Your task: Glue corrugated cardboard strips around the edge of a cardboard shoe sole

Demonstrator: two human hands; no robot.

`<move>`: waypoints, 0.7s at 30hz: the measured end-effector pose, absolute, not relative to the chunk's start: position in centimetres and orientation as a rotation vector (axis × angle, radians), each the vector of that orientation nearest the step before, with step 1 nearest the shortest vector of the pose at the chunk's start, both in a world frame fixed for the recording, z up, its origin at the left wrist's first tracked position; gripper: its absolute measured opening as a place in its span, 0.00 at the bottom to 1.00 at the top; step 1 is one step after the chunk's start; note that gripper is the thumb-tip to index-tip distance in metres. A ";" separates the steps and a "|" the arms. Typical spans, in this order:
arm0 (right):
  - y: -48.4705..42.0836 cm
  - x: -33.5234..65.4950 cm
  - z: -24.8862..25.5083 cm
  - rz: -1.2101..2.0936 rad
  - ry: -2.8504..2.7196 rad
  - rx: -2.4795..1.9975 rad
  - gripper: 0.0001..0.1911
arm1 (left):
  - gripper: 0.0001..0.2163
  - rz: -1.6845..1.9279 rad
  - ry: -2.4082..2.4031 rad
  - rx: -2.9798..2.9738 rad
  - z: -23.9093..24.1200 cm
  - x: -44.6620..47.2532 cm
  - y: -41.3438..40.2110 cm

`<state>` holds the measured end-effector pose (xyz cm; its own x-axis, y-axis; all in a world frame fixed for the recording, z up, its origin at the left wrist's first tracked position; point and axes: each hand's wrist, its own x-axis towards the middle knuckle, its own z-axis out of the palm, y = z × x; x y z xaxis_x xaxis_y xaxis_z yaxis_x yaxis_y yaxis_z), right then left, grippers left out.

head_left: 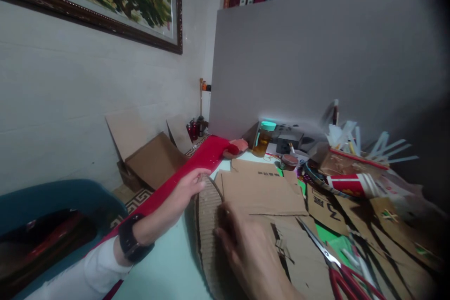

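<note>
As I look down through the head camera, my left hand (190, 185) is at the far end of the card (208, 232), a curved, ribbed piece of cardboard at the lower middle of the view, above the table (165, 258). Its fingertips are close together and appear to pinch that end. My right hand (251, 243) is at the card's right edge, fingers bent towards it; blur and my own knuckles hide the grip, so I cannot tell how tightly it holds. To handle the card well, I would steady its far end with a light left pinch, then spread the right fingers' pressure along the curved edge, because the ribs could crease under a hard squeeze.

Well left of the card is a blue tub (116, 192) with dark and red contents. Beyond the card to the left, an open box (158, 161) is by the wall, and a red cloth (207, 152) runs along the table's edge. Just right of the card's far end lies a flat, printed sheet (260, 192), which might catch the card if it swings right. Past it, further beyond the card, is a bottle (264, 139). Right of the card, past my right hand, scissors (328, 255) lie within the clutter, blades pointing away; I would give them room. Farthest right of the card, a red-and-white cup (351, 185) lies on its side.
</note>
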<state>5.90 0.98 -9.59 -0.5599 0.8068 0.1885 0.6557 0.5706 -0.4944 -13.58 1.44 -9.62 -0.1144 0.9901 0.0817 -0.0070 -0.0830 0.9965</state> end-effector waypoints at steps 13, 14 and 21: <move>-1.4 11.3 -7.5 -0.281 -2.300 -0.890 0.14 | 0.16 1.333 1.091 1.289 -5.1 -7.6 1.8; -1.6 11.8 -7.2 -0.226 -2.266 -0.926 0.14 | 0.16 1.309 1.077 1.308 -4.6 -6.9 1.8; -2.6 15.6 -5.7 0.523 -2.044 -1.127 0.13 | 0.12 1.194 1.036 1.445 -2.6 -1.4 2.7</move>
<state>15.59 -2.65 -5.66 -0.3475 0.8461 0.4041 0.5480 0.5330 -0.6447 -1.45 2.71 -2.60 0.1613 0.9717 0.1723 0.0334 -0.1798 0.9831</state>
